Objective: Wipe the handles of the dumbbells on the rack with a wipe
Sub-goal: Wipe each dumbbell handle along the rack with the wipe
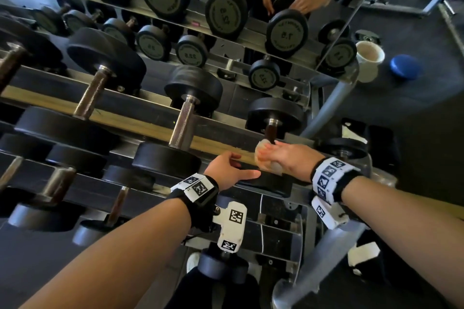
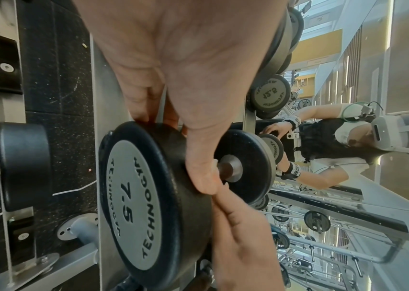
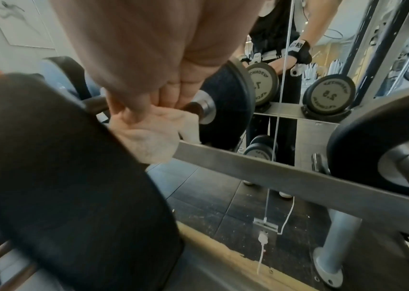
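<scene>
A person stood close over a metal dumbbell rack (image 1: 155,130) set against a mirror, both forearms reaching in from below. The right hand (image 1: 288,158) was closed around a crumpled white wipe (image 1: 263,158), fingers curled and pressing it onto the near end of the dark handle (image 1: 270,133) of the 7.5 dumbbell (image 2: 136,198) at the right end of the rack. From the right wrist, the wipe (image 3: 148,135) bunched under the fingers (image 3: 173,92), wrapped against the handle between the two black heads.

The left hand (image 1: 226,170) rested on the near head of that same dumbbell, fingers loosely extended, holding nothing; the left wrist view showed the thumb (image 2: 201,173) lying across the head's rim, with the grey "7.5" face turned outward.

Larger dumbbells (image 1: 183,118) with knurled steel handles lay in a row to the left. Beyond the rack on the dark floor sat a white cup (image 1: 370,54) and a blue lid (image 1: 405,66). The mirror repeated the hands and weights.
</scene>
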Demonstrator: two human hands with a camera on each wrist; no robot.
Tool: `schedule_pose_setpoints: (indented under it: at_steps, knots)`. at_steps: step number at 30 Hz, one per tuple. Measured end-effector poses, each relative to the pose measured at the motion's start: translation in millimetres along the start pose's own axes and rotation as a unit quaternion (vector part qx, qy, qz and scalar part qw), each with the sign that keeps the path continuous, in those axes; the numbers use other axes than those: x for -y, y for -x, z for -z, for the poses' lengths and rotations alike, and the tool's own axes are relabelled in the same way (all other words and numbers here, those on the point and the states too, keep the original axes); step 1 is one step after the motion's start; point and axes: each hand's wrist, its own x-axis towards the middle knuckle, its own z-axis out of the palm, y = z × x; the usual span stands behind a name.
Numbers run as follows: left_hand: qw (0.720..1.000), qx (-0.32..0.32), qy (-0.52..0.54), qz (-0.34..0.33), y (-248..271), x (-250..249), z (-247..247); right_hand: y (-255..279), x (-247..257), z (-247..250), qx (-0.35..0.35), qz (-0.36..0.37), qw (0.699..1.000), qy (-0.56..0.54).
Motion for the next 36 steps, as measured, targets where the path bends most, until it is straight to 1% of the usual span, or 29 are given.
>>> schedule_pose_setpoints:
  at_steps: [2,4,5,7,9,10,11,12,14,15,16,18,20,22,24,26,29,33,36]
  knots:
    - [1.000,-0.001,0.009,0.000,1.8,0.2,-0.8,-13.2,-17.5,13.7,-0.003,-0.041,0.999,-0.031]
    - [1.000,-0.005,0.019,-0.001,4.5,1.7,-2.8,-19.8,-33.5,26.1,0.052,-0.055,0.996,-0.038]
    - [1.000,-0.011,0.023,-0.002,6.0,3.2,-4.3,-18.3,-39.2,27.0,0.064,-0.054,0.996,-0.035]
    - [0.999,-0.021,0.035,-0.004,9.2,5.3,-9.0,-3.5,-44.7,17.9,0.045,-0.058,0.997,-0.004]
    - [0.998,-0.029,0.055,-0.005,13.6,4.1,-14.0,22.0,-46.5,1.4,0.052,-0.067,0.995,0.057]
    - [0.997,-0.038,0.067,-0.009,16.9,1.4,-17.2,35.5,-49.2,-5.4,0.050,-0.070,0.995,0.053]
    - [0.996,-0.053,0.071,-0.021,19.9,-2.6,-20.5,47.5,-53.2,-8.1,0.031,-0.074,0.997,0.022]
    - [0.994,-0.074,0.062,-0.041,22.5,-8.0,-24.1,58.2,-59.1,-6.1,-0.011,-0.087,0.996,-0.028]
    - [0.989,-0.117,0.018,-0.092,27.7,-22.9,-32.3,78.2,-72.6,1.2,-0.114,-0.130,0.977,-0.122]
    - [0.984,-0.131,-0.006,-0.117,30.0,-32.5,-37.4,88.0,-78.5,4.7,-0.151,-0.151,0.965,-0.154]
    - [0.980,-0.142,-0.028,-0.139,31.9,-42.9,-44.0,97.4,-83.7,8.0,-0.171,-0.166,0.956,-0.171]
    - [0.971,-0.161,-0.057,-0.169,35.5,-63.0,-60.3,113.8,-94.0,11.9,-0.182,-0.176,0.949,-0.185]
    - [0.965,-0.174,-0.060,-0.189,38.8,-78.5,-79.6,126.5,-103.9,13.9,-0.191,-0.177,0.945,-0.198]
    - [0.963,-0.170,-0.035,-0.208,40.8,-87.3,-102.0,137.7,-113.6,10.8,-0.190,-0.176,0.944,-0.205]
    - [0.964,-0.150,-0.007,-0.217,40.4,-89.1,-125.5,147.1,-123.9,4.3,-0.190,-0.179,0.944,-0.204]
    - [0.972,-0.120,-0.012,-0.204,37.6,-84.6,-148.5,154.6,-133.8,-2.9,-0.192,-0.185,0.942,-0.202]
    - [0.986,-0.074,-0.030,-0.146,28.5,-69.0,-178.2,161.4,-146.0,-18.2,-0.181,-0.172,0.952,-0.177]
    - [0.994,-0.056,-0.042,-0.086,15.1,-47.9,-204.0,157.8,-154.0,-41.4,-0.159,-0.129,0.969,-0.136]
    - [0.997,-0.042,-0.037,-0.057,8.8,-36.3,-216.9,152.9,-158.8,-57.3,-0.203,-0.091,0.974,-0.039]
